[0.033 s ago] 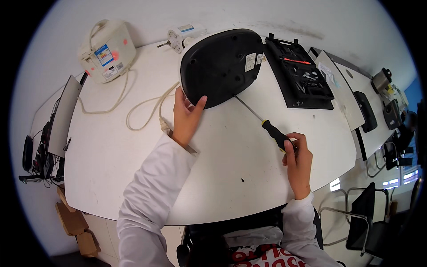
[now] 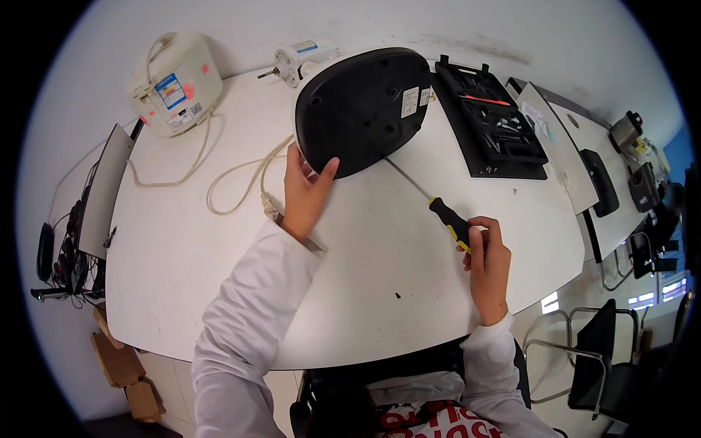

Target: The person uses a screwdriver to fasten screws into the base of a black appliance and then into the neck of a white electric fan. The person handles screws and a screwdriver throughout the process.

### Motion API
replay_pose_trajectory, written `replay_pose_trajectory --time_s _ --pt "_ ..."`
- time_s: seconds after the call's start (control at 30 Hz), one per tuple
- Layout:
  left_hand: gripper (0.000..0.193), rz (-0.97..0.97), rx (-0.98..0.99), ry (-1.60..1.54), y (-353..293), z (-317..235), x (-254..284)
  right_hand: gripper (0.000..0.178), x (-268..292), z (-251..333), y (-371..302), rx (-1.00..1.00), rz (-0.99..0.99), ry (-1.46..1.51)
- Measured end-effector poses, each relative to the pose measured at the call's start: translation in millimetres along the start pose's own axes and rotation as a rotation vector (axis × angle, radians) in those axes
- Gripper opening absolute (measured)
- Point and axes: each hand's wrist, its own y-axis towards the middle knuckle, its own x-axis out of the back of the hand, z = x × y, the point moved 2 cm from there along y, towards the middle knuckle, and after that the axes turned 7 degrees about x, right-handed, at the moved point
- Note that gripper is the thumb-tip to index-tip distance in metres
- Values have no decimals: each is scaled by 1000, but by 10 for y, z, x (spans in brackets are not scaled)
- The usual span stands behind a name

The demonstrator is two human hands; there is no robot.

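A black, rounded appliance base is tipped up on the table, its underside with holes and white labels facing me. My left hand grips its lower left edge, thumb on the underside and fingers behind. With my right hand I hold a screwdriver by the end of its black and yellow handle. Its metal shaft slants up to the left, and the tip meets a spot near the base's lower edge; the screw itself cannot be made out.
A white motor-like unit with a shaft lies behind the base. A white rice cooker stands at the far left, and a pale cord loops nearby. An open black tool case sits at the right. One small dark piece lies near me.
The screwdriver has turned a little in my right hand, showing more yellow on its handle. My right fingers have shifted slightly; the base and left hand stay put.
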Motion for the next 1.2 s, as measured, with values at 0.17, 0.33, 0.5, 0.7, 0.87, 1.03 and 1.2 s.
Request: replay_pose_trajectory --time_s 0.17,0.33,0.5,0.7,0.87,1.03,1.2 --pt "49 4 -3 -6 6 -3 -10 35 10 23 10 92 -36 28" --pt "51 2 6 -38 -14 -6 -21 50 9 121 -24 92 17 80" --pt "50 -2 2 -25 -15 -13 -13 34 17 -29 16 -109 88 125" --pt "50 7 0 -51 -13 -10 -27 55 -37 143 -41 83 18 74" --pt "49 10 -16 -24 -3 5 -7 42 -14 -11 -12 157 6 -64" --pt "48 1 -7 -22 -4 7 -20 40 15 -38 -16 10 60 -16" --pt "49 27 2 -28 3 28 7 46 -14 115 -98 121 -105 50"
